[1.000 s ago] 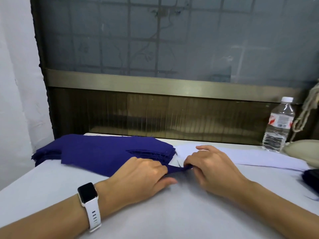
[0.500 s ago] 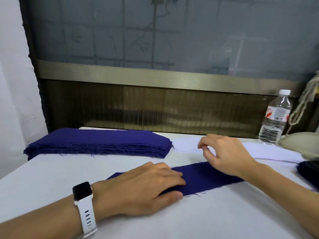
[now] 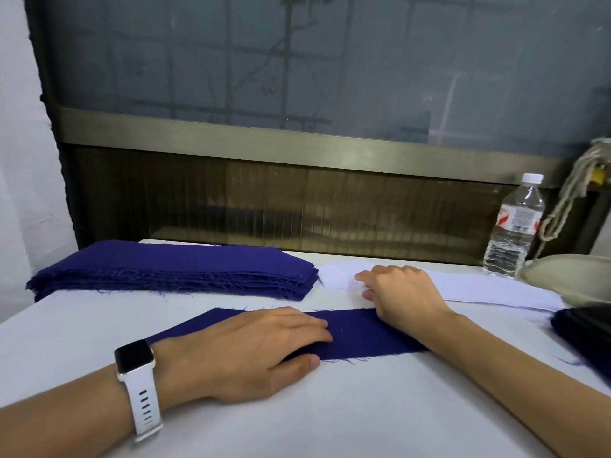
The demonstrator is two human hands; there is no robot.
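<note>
A single dark-blue fabric strip point(image 3: 363, 335) lies flat across the middle of the white surface point(image 3: 330, 411), running from left to right with frayed threads along its near edge. The left hand point(image 3: 251, 352) rests palm down on the strip's left part. Its fingers are straight and pressed on the cloth, and the thumb lies on the surface just at the near edge. A white-banded smartwatch point(image 3: 134, 361) sits on that wrist.

The right hand point(image 3: 400, 292) lies farther back, its forearm crossing the strip's right end. Its fingers stretch leftward and touch a long white strip point(image 3: 489, 287) that lies just beyond the blue one. They are relaxed and grasp nothing that shows.

At far left sits a stack of dark-blue strips point(image 3: 172, 269), its right end close to the white strip. A clear water bottle point(image 3: 512, 229) stands upright at far right, and more dark cloth point(image 3: 578, 332) lies at the right edge.
</note>
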